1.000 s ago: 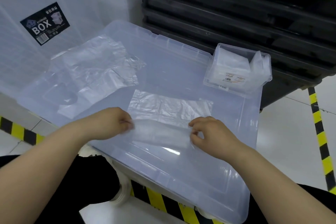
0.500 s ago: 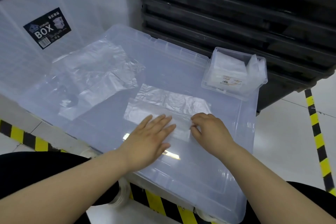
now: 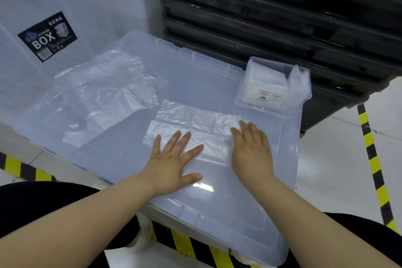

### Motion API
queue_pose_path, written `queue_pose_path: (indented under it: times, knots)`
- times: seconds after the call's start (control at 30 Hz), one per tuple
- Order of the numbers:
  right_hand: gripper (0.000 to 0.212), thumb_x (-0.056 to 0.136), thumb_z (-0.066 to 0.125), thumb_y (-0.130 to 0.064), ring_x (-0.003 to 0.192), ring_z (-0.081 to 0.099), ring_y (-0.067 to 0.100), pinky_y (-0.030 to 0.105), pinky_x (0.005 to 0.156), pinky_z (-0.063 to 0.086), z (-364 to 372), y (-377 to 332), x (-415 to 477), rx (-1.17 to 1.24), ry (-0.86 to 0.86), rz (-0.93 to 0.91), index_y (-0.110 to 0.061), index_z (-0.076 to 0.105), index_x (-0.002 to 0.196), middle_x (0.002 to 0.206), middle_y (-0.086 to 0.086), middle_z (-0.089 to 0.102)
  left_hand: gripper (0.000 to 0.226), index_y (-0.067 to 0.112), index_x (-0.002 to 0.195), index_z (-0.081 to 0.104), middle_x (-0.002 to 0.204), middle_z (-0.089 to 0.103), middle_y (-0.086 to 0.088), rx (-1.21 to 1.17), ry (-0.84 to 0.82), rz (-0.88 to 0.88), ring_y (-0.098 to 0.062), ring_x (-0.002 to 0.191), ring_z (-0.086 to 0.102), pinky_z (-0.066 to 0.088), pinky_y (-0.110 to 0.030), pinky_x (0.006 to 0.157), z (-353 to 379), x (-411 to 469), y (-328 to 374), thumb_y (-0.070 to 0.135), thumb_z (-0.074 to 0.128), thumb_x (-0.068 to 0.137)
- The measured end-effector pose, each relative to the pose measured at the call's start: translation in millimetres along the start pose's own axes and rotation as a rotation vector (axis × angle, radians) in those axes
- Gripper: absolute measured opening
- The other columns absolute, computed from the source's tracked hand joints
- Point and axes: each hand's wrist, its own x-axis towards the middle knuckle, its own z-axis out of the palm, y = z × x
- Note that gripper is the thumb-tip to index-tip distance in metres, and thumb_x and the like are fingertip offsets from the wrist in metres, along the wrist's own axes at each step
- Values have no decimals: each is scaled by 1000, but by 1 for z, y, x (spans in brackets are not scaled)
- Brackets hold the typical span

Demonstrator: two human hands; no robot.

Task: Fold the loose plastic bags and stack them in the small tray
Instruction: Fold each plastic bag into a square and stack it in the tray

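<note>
A clear plastic bag (image 3: 195, 119) lies folded into a flat strip on the translucent lid (image 3: 195, 72) of a storage box. My left hand (image 3: 174, 159) presses flat on the bag's near left part, fingers spread. My right hand (image 3: 252, 148) lies flat on the bag's right end, fingers straight. A pile of loose crumpled bags (image 3: 104, 91) rests on the lid's left side. The small clear tray (image 3: 304, 102) stands at the lid's far right corner and holds folded bags (image 3: 265, 80).
Black stacked crates (image 3: 282, 17) rise behind the lid. A large translucent box with a "BOX" label (image 3: 46, 36) stands at the left. Yellow-black floor tape (image 3: 369, 152) runs along the right and under the lid's near edge.
Both hands went from pinching the bag's near edge to lying flat on it. The near edge was folded over, and the right hand slid to the bag's right end.
</note>
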Motion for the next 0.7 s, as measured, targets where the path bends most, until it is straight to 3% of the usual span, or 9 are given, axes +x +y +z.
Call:
queue_pose_path:
  times: [0.07,0.13,0.23,0.3,0.37,0.4,0.5,0.6,0.7]
  knots:
    - [36,71,62,-24,101,65,31,41,90,48,10,-9,-8,26,-32,-154,-5,71,100,110,15,67,118,44,141,-14,145,-31,13,-8,5,16,-12,136,-30,-24,-42,104,-2,3,1,89,-15,31]
    - [58,90,28,-41,109,61,29,40,95,43,13,-18,-16,85,-197,-254,-2,65,112,120,15,62,123,43,135,-22,141,-31,17,-10,22,25,-5,129,-34,-25,-39,103,-1,4,1,90,-26,22]
    - [95,77,-7,-60,140,25,27,33,109,3,6,-18,-11,100,-387,-248,-1,27,143,151,16,23,130,37,142,-17,146,-26,15,38,49,41,-3,128,-31,-21,-34,106,-2,5,-1,82,-39,21]
    - [93,71,5,-53,136,33,28,30,110,16,2,-17,-9,55,-361,-228,3,36,138,148,19,29,135,32,146,-11,148,-24,13,83,78,42,-5,136,-23,-16,-29,108,-4,6,-4,83,-37,24]
    - [59,72,37,-37,101,66,27,31,84,50,6,-14,-11,38,-385,-204,2,68,103,113,18,65,122,28,147,-5,153,-17,8,101,88,27,-9,141,-13,-11,-27,111,-10,8,-9,81,-19,38]
    - [45,66,48,-29,89,70,24,29,73,55,6,-13,-10,66,-331,-169,-1,73,91,101,14,70,112,27,148,-3,155,-12,7,112,97,18,-10,142,-9,-8,-26,112,-13,10,-12,70,-15,45]
    - [45,73,46,-3,114,59,28,30,89,49,5,-10,-6,119,-237,-134,8,60,115,127,23,55,93,24,148,2,156,-6,6,145,127,-12,-9,143,-2,0,-24,113,-22,13,-22,51,-9,59]
    - [57,93,30,0,144,10,16,24,112,16,-1,-3,-2,82,-330,-198,-9,13,147,157,6,4,59,23,148,4,156,-4,5,170,142,-66,-9,143,2,7,-22,111,-31,12,-26,31,20,91]
    - [59,93,35,1,143,13,14,23,110,22,-5,-1,-2,109,-313,-189,-12,17,147,156,3,8,52,14,144,29,153,19,-5,125,259,-59,-19,140,25,24,-30,109,-29,11,-33,5,35,93]
